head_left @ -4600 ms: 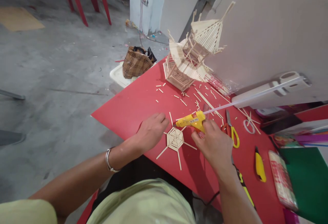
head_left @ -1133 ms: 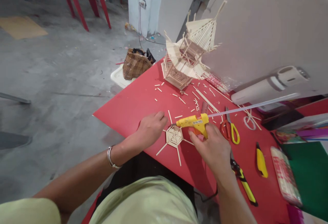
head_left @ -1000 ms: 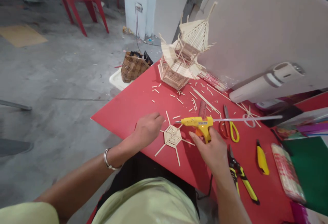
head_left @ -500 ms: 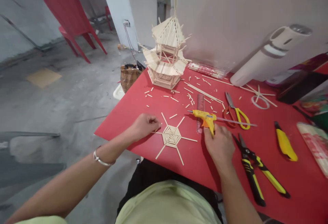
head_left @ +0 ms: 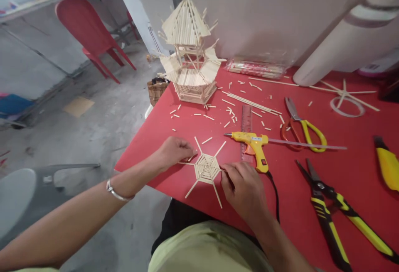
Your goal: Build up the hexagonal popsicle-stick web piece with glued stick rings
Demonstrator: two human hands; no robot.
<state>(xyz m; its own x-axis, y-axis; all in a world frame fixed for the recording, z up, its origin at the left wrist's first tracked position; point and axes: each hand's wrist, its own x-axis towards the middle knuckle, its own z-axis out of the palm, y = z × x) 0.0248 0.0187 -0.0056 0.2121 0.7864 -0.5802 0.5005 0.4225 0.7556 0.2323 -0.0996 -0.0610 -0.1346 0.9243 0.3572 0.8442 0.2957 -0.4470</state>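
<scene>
A flat hexagonal web of thin wooden sticks [head_left: 206, 167], with spokes sticking out, lies on the red table [head_left: 162, 128] near its front edge. My left hand [head_left: 173, 152] rests at the web's left side, fingers curled and pinching a spoke there. On the web's right side is my right hand [head_left: 241, 187], its fingertips pinched on the spoke at that edge. A yellow glue gun [head_left: 253, 144] lies on the table just beyond my right hand, untouched, with a clear glue stick jutting right.
A tall stick pagoda model [head_left: 188, 60] stands at the table's back. Scissors [head_left: 301, 127], a ruler [head_left: 246, 130], yellow-handled cutters [head_left: 339, 209], a yellow knife [head_left: 388, 163], a stick packet [head_left: 255, 68] and loose stick bits lie around. A red chair [head_left: 90, 35] stands on the floor left.
My right hand has set the glue gun down on the table and moved left to the web's right edge. My head has tilted up and turned, so the pagoda stands upright in view.
</scene>
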